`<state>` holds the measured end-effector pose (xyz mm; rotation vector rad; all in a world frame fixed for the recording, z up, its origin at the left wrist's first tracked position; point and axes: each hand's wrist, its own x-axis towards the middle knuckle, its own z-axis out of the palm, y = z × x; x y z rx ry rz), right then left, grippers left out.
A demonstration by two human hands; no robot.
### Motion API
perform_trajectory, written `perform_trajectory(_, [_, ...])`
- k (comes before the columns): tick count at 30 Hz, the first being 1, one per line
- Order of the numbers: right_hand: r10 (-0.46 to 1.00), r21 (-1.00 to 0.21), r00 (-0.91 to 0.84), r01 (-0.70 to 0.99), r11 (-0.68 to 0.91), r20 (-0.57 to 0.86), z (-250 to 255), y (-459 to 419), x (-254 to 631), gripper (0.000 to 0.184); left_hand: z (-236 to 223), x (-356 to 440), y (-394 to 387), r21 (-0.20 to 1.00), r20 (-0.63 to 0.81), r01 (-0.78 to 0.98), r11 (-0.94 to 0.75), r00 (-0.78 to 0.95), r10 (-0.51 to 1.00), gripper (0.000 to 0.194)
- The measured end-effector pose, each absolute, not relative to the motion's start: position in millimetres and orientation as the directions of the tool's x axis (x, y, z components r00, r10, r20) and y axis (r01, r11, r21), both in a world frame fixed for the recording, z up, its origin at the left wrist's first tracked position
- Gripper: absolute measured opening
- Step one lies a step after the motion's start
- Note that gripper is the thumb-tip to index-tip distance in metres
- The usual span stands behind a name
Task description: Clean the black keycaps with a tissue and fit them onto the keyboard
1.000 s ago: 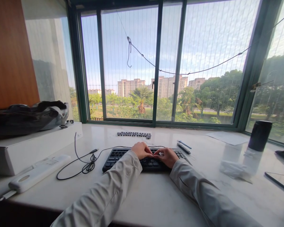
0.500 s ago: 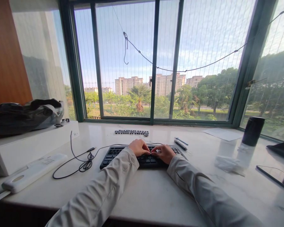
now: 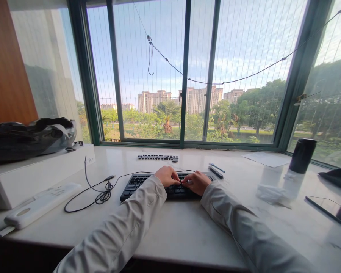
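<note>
A black keyboard (image 3: 130, 188) lies on the white marble-look tabletop, partly covered by both hands and sleeves. Over its middle, my left hand (image 3: 167, 176) has its fingers drawn together and bent down at the keys. My right hand (image 3: 198, 183) faces it from the right, thumb and fingertips pinched close to the left fingertips. Whatever sits between the fingertips is too small or hidden to name. Behind the keyboard, loose black keycaps (image 3: 158, 157) stand in rows.
Left are a coiled cable (image 3: 104, 195), a white power strip (image 3: 42, 204) and a white box (image 3: 42, 174) with a dark bag on it. Pens (image 3: 216, 171), a crumpled plastic bag (image 3: 271, 194), a black cylinder (image 3: 302, 155), a paper sheet (image 3: 265, 159) and a phone (image 3: 329, 210) lie right.
The camera view has shifted very slightly. Both hands stay over the same spot of the keyboard, with only a tiny movement of the right fingers.
</note>
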<state>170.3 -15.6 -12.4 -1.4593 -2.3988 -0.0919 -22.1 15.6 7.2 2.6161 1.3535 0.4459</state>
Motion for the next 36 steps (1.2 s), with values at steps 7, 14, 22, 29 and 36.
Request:
perform_trajectory(7, [0.773, 0.184, -0.575, 0.818, 0.544, 0.269, -8, -24, 171, 0.031, 20, -11, -16, -0.123, 0.201, 0.753, -0.647, 0.657, 0.726, 0.028])
perform_trajectory(14, [0.84, 0.095, -0.449, 0.892, 0.442, 0.306, -11, -19, 168, 0.028, 18, -7, -18, -0.118, 0.215, 0.781, -0.613, 0.623, 0.752, 0.03])
perform_trajectory(22, [0.904, -0.16, -0.312, 0.916, 0.367, 0.292, -16, -10, 169, 0.028, 10, -17, 3, 0.002, 0.237, 0.783, -0.621, 0.603, 0.761, 0.026])
perform_trajectory(29, [0.9, -0.359, -0.312, 0.838, 0.412, 0.305, -23, 0, 174, 0.025, 14, -19, 3, -0.011, 0.267, 0.712, -0.702, 0.679, 0.684, 0.023])
perform_trajectory(36, [0.897, -0.422, -0.319, 0.799, 0.428, 0.305, -27, 6, 176, 0.028, 12, -23, 7, -0.001, 0.286, 0.693, -0.721, 0.691, 0.664, 0.022])
